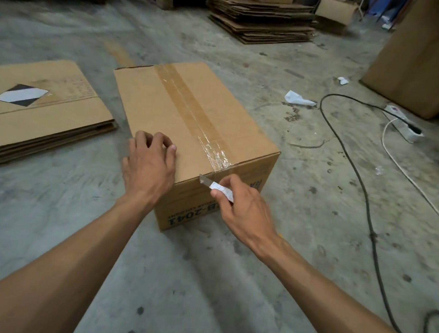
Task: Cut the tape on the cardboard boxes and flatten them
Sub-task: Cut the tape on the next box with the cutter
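Here, a sealed cardboard box [190, 126] sits on a rough, stained concrete floor [201, 285], directly in front of the person. The left hand [150, 167] rests on the box's top near its front edge, fingers loosely bent and pressing down, apparently to keep the box from sliding. The right hand [244, 206] pinches a small utility knife [215, 188], its handle wrapped in white paper, with the short metal blade touching the front face just below where the tape [192, 107] folds over the edge. The tape is glossy brown, running along the top seam, wrinkled and shiny at the near end. The cut seems about to begin. Flattened boxes [38, 111] lie stacked to the left, matte and creased.
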`<action>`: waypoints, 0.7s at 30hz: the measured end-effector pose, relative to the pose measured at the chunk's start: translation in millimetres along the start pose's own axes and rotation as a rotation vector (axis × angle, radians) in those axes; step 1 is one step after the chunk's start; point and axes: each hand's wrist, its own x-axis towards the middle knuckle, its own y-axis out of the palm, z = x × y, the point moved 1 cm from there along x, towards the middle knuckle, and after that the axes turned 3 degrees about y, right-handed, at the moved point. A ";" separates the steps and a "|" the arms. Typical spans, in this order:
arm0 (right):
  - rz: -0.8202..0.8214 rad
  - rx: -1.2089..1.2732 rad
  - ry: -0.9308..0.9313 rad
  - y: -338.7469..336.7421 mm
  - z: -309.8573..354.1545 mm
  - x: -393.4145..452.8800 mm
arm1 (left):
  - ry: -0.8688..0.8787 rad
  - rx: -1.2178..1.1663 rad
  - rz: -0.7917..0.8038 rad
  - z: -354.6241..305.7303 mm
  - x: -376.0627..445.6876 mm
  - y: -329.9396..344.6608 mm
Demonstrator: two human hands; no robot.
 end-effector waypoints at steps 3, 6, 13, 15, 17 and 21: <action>-0.002 -0.067 0.030 -1.9 3.2 1.7 | -0.001 0.009 0.016 -1.7 0.8 0.9; -0.008 -0.122 0.045 -5.2 4.4 2.2 | -0.033 -0.008 0.016 -2.8 1.4 1.2; -0.043 -0.165 0.120 -11.5 3.4 0.4 | -0.032 -0.039 -0.004 -1.5 -2.5 -2.1; -0.053 -0.160 0.122 -9.8 6.7 1.2 | -0.021 -0.039 -0.007 -1.7 -2.8 -2.3; -0.058 -0.175 0.126 -8.5 8.1 1.8 | -0.021 -0.040 -0.010 -1.2 -2.0 -1.9; -0.046 -0.241 0.137 -7.6 13.0 1.6 | -0.015 -0.054 -0.011 0.4 -2.4 -0.6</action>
